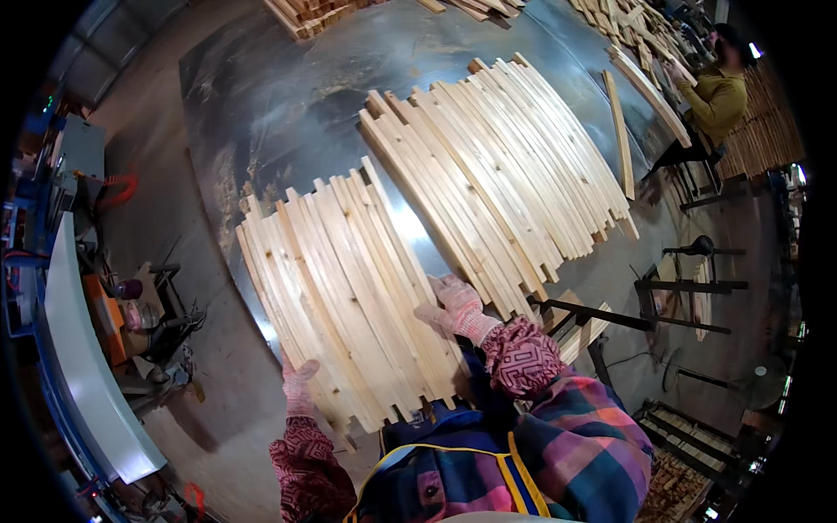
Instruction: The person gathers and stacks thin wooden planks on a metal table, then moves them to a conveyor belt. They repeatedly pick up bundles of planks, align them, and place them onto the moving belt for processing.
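A wide grey metal table (279, 122) fills the upper and middle part of the frame. On it, right of the centre and higher, lies the larger group of pale wooden strips (501, 166), side by side with uneven ends. The smaller group of pale wooden strips (344, 296) lies left of the centre and lower, between the two hands; a narrow gap of bare metal divides both groups. In the upper right, a person in an olive top (719, 100) is beside the table, and one single long wooden strip (621, 135) lies apart from the larger group. The right hand in a pink-and-white glove (458, 309) is open, fingers spread, touching the right edge of the smaller group. The left hand in a similar glove (299, 379) is also open, its fingers extended along the left edge of this group, near its lower end.
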The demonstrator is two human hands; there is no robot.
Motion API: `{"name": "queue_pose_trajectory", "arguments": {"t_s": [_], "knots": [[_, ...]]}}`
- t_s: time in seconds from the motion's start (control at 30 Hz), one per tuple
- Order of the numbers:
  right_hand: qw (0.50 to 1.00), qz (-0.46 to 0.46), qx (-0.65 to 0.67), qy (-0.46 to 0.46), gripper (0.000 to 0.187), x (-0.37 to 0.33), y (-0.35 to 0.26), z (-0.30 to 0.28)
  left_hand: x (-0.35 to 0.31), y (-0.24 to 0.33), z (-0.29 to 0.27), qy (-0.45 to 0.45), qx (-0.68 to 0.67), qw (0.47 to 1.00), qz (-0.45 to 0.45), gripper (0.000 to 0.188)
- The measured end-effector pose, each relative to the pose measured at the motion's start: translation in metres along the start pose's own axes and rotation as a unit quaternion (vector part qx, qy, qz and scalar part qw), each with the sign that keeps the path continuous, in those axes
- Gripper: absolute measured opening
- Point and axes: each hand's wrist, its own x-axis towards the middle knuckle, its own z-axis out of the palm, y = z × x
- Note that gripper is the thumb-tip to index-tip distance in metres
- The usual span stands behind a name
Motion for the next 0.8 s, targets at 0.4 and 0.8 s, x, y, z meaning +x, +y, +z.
{"name": "queue_pose_trajectory", "arguments": {"t_s": [0.4, 0.8], "knots": [[0.945, 0.050, 0.293, 0.134, 0.103, 0.000, -0.001, 0.039, 0.005, -0.015, -0.024, -0.049, -0.054, 0.996, -0.044, 0.088], [0.785, 0.019, 0.613, -0.088, 0.101, -0.021, 0.025, 0.055, -0.061, -0.028, -0.015, -0.022, -0.032, 0.997, -0.070, 0.066]]}}
